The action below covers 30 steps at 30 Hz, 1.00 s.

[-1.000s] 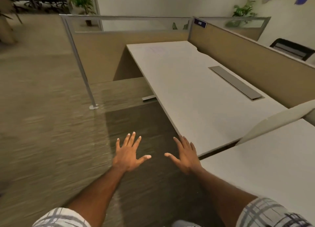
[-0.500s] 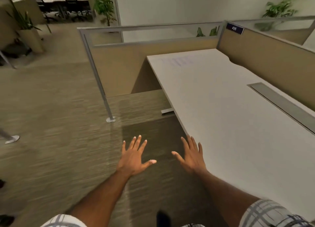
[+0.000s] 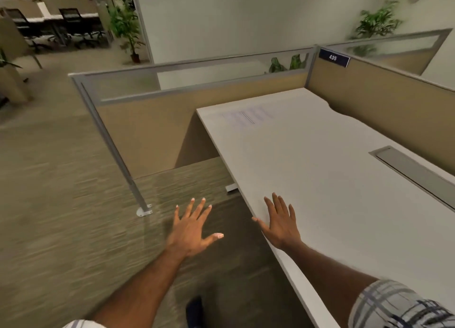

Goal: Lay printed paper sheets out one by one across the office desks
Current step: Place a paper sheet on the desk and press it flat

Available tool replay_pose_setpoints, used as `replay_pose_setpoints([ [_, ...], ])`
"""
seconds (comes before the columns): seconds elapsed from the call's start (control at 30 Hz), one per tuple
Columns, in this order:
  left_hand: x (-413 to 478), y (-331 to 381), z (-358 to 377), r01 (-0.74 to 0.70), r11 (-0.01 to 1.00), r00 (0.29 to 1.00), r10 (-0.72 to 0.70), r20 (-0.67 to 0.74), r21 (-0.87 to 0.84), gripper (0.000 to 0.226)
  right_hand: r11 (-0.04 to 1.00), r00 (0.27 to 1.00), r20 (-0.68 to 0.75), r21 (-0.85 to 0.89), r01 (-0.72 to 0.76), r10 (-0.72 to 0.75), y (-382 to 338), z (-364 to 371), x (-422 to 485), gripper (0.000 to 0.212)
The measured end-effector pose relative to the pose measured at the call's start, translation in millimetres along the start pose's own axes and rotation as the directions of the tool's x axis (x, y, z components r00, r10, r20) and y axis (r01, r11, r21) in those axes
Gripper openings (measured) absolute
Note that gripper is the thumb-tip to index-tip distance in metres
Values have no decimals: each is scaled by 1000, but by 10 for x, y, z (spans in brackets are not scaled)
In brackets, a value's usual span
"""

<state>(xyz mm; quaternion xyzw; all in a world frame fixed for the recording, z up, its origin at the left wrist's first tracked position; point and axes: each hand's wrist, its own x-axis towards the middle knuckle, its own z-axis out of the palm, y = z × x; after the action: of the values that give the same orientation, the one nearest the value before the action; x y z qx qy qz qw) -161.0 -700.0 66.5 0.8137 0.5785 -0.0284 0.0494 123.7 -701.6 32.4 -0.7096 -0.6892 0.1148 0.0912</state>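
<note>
Nearest to me are my two hands, both flat with the fingers spread, and both carry nothing. My left hand (image 3: 193,225) hangs over the carpet (image 3: 61,204), just beside the counter. My right hand (image 3: 279,220) is over the near edge of the counter (image 3: 344,217); I cannot tell if the palm touches the surface or only floats above it.

The one sheet (image 3: 247,117) that I can see lies at the far left corner of the counter, close to the partition (image 3: 152,120). From my hands it is ahead and a little to the right, well apart from both. Its printed lines are faint and blurred, and I cannot follow its edges against the white surface, so I do not say how its long axis runs. My right hand is the nearer one, because it is already above the counter, while the left must first cross the edge.

I see no stack of sheets, so I judge that the next move is to fetch more paper, not to place any.

Compared with one second ago, the view has gone forward and turned to the left. The second counter at the lower right has left the picture, the sheet looks larger and clearer, and my right hand has passed from the carpet side to above the edge.
</note>
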Motion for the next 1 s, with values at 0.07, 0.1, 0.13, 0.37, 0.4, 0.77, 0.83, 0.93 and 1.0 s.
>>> replay_pose_setpoints([
  [0.07, 436, -128, 12, -49, 999, 999, 49, -11, 7, 101, 999, 999, -7, -9, -35, 35, 7, 60, 304, 83],
  [0.1, 661, -195, 14, -68, 998, 998, 68, -10, 14, 101, 999, 999, -12, -13, -52, 52, 6, 86, 451, 83],
  [0.13, 882, -256, 16, -89, 996, 996, 89, -3, 17, 102, 997, 997, -17, -12, -77, 77, 9, 110, 582, 83],
  [0.37, 2242, -622, -176, -272, 962, 962, 272, -3, -14, 102, 964, 963, -53, 42, -261, 263, -56, 30, 1353, 84],
  [0.4, 2411, -673, -224, -301, 954, 954, 301, -6, -11, 103, 957, 956, -58, 43, -286, 288, -62, -3, 1458, 84],
  [0.77, 4087, -822, -345, -405, 914, 914, 405, 26, 7, 104, 918, 916, -74, 71, -390, 395, 154, -85, 2579, 83],
  [0.83, 4378, -808, -364, -425, 905, 905, 424, 13, 26, 107, 910, 908, -84, 105, -401, 410, 228, -51, 2894, 83],
  [0.93, 4754, -877, -439, -464, 885, 886, 464, 3, 39, 107, 892, 896, -70, 161, -423, 438, 208, -39, 3353, 82],
  [1.0, 5006, -936, -514, -485, 873, 873, 486, -22, 61, 104, 891, 898, -80, 189, -413, 433, 170, -41, 3603, 81],
])
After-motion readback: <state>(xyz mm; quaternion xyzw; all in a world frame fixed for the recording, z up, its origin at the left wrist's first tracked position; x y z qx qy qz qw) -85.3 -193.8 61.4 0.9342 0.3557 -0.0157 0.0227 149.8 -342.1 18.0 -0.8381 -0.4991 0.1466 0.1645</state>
